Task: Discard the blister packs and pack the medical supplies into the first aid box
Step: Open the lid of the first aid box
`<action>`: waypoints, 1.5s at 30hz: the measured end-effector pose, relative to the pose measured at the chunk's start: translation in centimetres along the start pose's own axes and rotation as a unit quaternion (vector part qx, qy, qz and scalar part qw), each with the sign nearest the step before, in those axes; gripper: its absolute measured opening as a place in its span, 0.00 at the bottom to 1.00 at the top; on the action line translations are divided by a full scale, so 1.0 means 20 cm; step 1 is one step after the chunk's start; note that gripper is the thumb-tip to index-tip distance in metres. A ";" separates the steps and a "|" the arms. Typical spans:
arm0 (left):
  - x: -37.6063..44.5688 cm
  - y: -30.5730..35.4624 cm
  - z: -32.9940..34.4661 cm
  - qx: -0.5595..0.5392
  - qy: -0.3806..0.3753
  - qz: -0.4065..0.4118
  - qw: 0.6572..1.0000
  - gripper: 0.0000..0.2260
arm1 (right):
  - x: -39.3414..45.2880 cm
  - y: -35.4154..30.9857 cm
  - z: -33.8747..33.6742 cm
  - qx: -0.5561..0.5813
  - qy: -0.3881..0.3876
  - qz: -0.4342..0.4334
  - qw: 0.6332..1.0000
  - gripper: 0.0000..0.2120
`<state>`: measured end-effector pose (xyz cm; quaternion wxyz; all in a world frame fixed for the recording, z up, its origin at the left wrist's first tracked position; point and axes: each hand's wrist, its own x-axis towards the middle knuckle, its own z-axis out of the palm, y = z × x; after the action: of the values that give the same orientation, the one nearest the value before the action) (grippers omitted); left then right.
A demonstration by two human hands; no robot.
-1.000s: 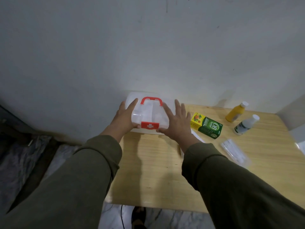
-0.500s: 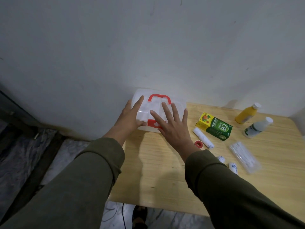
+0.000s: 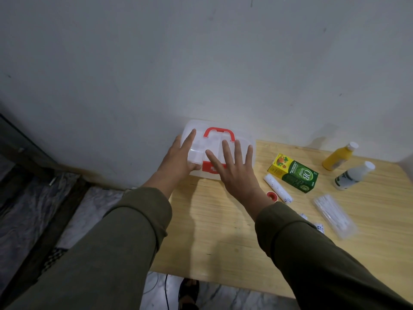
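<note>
- Since half a second ago the right hand (image 3: 237, 173) has lifted and spread; its fingers now fan out wide over the front of the first aid box (image 3: 218, 148), covering part of the red latch (image 3: 209, 168), and I cannot tell whether the palm touches the box.
- Left hand (image 3: 181, 159) stays on the box's left end, fingers laid along the lid and thumb tucked against the front wall, a loose hold on the box.
- That box is translucent white with a red handle (image 3: 219, 133) on top, lid closed, standing at the table's far left corner against the wall (image 3: 201, 63).
- Just right of the box on the wooden table (image 3: 212, 231) lies a green and yellow carton (image 3: 292, 172), with a white roll (image 3: 278, 187) beside it, angled toward the near edge.
- A small red-centred tape roll (image 3: 271, 195) sits by the right wrist.
- Farther right, a yellow bottle (image 3: 339, 156) and a white bottle (image 3: 354, 175), both white-capped, are near each other.
- A clear plastic packet (image 3: 334, 214) of white sticks lies nearer, well apart from the box.
- Two small white items (image 3: 319, 227) peek out beside the right sleeve (image 3: 324, 265); too hidden to identify.
- Both sleeves are olive green.
</note>
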<state>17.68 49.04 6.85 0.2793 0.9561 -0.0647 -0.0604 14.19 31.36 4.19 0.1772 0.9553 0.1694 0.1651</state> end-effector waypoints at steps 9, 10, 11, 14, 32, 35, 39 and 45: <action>-0.02 -0.01 0.00 -0.012 -0.003 -0.002 1.000 0.45 | -0.02 0.07 -0.05 0.052 0.001 -0.049 0.997 0.32; -0.02 -0.01 0.00 -0.020 0.001 0.002 1.000 0.47 | -0.02 0.08 -0.06 0.068 -0.002 -0.049 0.996 0.30; -0.03 0.00 0.00 -0.033 0.008 0.009 0.999 0.49 | -0.01 0.09 -0.07 0.079 -0.006 -0.049 0.996 0.27; -0.03 0.03 -0.02 -0.089 0.019 0.004 0.996 0.56 | 0.01 0.13 -0.10 0.103 -0.010 -0.044 0.994 0.22; -0.04 0.06 -0.02 -0.184 0.024 -0.114 0.976 0.62 | 0.43 0.46 -0.32 0.196 0.060 0.035 0.978 0.19; -0.03 0.06 -0.03 -0.183 0.017 -0.109 0.977 0.62 | 0.52 0.49 -0.29 0.190 0.043 0.077 0.978 0.20; -0.01 0.04 -0.03 -0.169 0.019 -0.108 0.980 0.62 | 0.60 0.49 -0.26 0.173 0.011 0.107 0.979 0.22; 0.00 0.03 -0.03 -0.157 0.014 -0.109 0.981 0.62 | 0.64 0.47 -0.22 0.148 -0.041 0.116 0.981 0.30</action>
<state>17.65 48.95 7.68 0.4187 0.9023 0.0545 -0.0864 26.47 29.29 15.00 0.0207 0.9901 0.0726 0.1186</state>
